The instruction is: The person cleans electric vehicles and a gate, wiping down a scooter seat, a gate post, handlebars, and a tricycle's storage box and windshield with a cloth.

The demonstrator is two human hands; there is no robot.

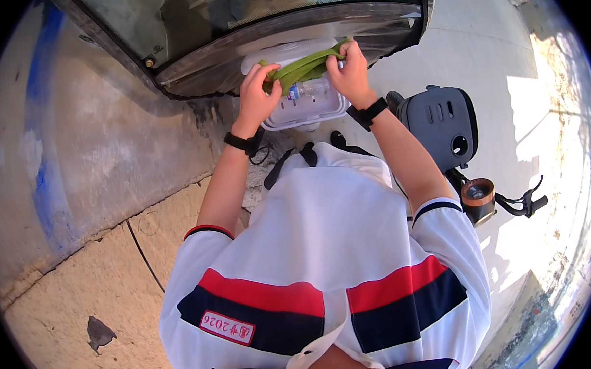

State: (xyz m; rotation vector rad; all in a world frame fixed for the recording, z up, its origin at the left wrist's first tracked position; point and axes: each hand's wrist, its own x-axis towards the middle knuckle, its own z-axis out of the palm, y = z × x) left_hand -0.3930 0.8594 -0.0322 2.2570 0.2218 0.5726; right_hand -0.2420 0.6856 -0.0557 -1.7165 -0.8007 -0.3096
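A green cloth point(305, 69) is stretched between my two hands. My left hand point(259, 92) pinches its left end, and my right hand point(350, 76) grips the bunched right end. Just below the cloth sits a white plastic basket point(335, 108) with slots in its wall. Inside it lies a clear bottle with a blue label point(294, 92), partly hidden by the cloth. Behind the cloth shows a pale, rounded plastic surface point(267, 54), which I cannot make out fully.
A large framed glass panel point(231, 16) with a dark lower edge stands directly ahead. To my right is a scooter or bike with a grey plastic seat or basket point(441, 127), a round lamp point(477, 192) and a handlebar point(530, 205). A dark cable point(144, 254) runs over the ground at left.
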